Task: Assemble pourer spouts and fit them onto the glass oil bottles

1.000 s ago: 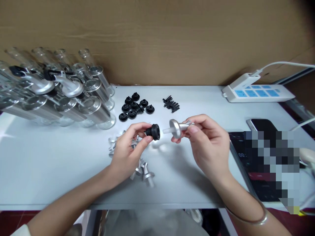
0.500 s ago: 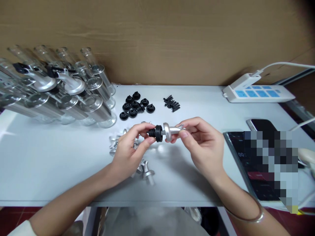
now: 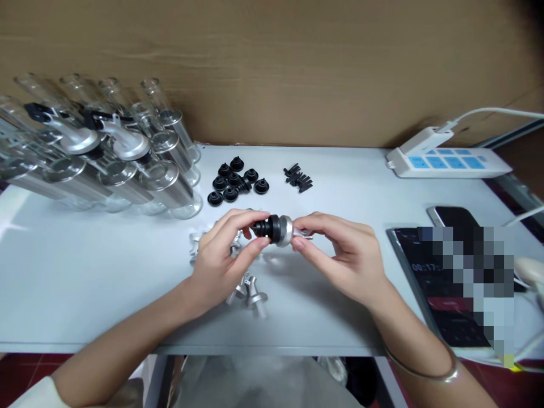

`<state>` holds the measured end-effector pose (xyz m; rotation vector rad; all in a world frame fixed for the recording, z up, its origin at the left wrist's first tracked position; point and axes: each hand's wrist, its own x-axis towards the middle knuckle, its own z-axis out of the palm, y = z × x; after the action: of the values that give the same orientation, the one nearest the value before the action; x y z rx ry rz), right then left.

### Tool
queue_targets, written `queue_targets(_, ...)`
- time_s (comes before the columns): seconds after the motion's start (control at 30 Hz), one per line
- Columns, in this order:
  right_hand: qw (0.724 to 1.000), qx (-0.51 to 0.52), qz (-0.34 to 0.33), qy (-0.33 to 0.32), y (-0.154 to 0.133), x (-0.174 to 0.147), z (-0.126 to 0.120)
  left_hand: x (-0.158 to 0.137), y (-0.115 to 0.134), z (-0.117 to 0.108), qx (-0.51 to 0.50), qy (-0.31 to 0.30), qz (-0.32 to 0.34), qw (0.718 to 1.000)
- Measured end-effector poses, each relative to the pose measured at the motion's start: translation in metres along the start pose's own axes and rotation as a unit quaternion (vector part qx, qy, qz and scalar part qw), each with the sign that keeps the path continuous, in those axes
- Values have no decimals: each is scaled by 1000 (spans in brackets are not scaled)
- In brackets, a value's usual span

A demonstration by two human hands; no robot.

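Note:
Between thumb and fingers, my left hand (image 3: 225,255) grips a ribbed black rubber stopper (image 3: 272,228). My right hand (image 3: 346,255) is closed on a silver metal pourer spout (image 3: 285,231), its thumb and fingertips around the spout behind the collar. Stopper and collar meet face to face, lying level above the table. Below and behind my left hand lie more silver pourer spouts (image 3: 256,297), partly hidden by it. Farther back sits a group of loose black rubber stoppers (image 3: 233,180). To their right is a small pile of thin black pieces (image 3: 298,178).
Several glass bottles with metal sleeves (image 3: 168,184) stand at the left, two with pourers fitted. A white power strip (image 3: 450,164) lies at the back right, and a dark tablet-like device (image 3: 437,283) and a phone (image 3: 454,221) at the right. A cardboard wall (image 3: 272,73) closes the back.
The spout has moved left onto the stopper, closing the gap between collar and rubber. My right hand has shifted left with it and grips closer to the collar.

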<state>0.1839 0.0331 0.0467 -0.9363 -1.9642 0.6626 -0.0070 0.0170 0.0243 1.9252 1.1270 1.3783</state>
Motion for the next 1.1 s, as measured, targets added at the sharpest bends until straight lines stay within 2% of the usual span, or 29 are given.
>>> queue_targets(0.17,1000,8,-18,20,0,-1,2,-2,-1,0,-11,22,7,1000)
queue_targets(0.37,999,26,-8,23,0,-2,3,1,1,-1,10,24,24,999)
queue_targets(0.6,999,41,10,31,3,-4,6,5,5,-4,70,3,53,996)
queue_targets(1.1,999,26,4,22,0,-1,5,7,5,-4,67,-27,62,996)
